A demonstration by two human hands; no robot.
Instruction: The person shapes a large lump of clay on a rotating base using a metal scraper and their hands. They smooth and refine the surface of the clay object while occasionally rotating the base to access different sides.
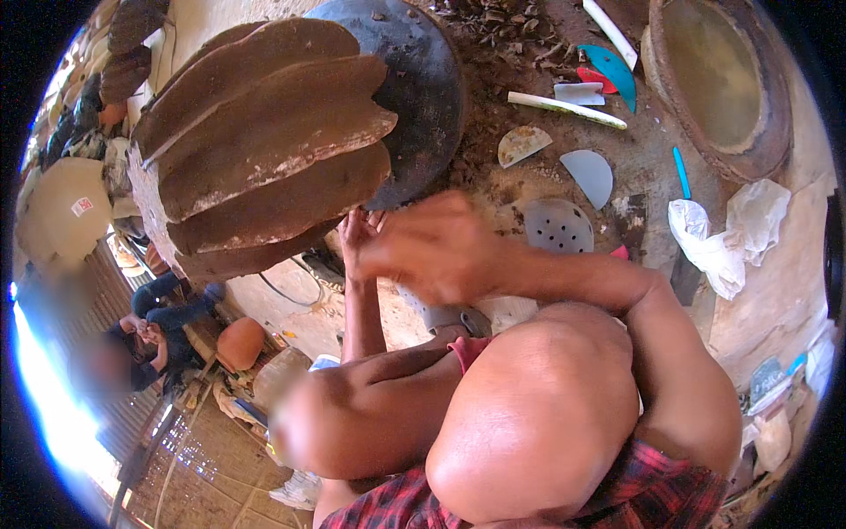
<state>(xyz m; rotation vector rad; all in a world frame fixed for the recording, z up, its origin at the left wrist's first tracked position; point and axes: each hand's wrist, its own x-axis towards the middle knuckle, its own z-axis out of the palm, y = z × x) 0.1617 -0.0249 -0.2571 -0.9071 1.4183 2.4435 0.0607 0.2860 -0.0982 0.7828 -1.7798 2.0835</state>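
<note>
A big brown clay vessel [273, 145] with deep vertical ribs leans toward the upper left, its wall dusty and pale along one edge. It rests on a dark round wheel [427, 106]. My left hand [355, 231] is up against the rib edge nearest me; its fingers are partly hidden. Right beside it is my right hand [432, 251], crossing in front of the left wrist and smeared by motion. Whether either hand holds anything cannot be made out.
Half-round scrapers [588, 178], pale strips [567, 110] and a teal curved piece [612, 75] lie on the floor to the right. Beyond them stands a wide basin [718, 75] of murky water. White plastic bags [705, 247] lie nearby. Another person [163, 331] sits at far left.
</note>
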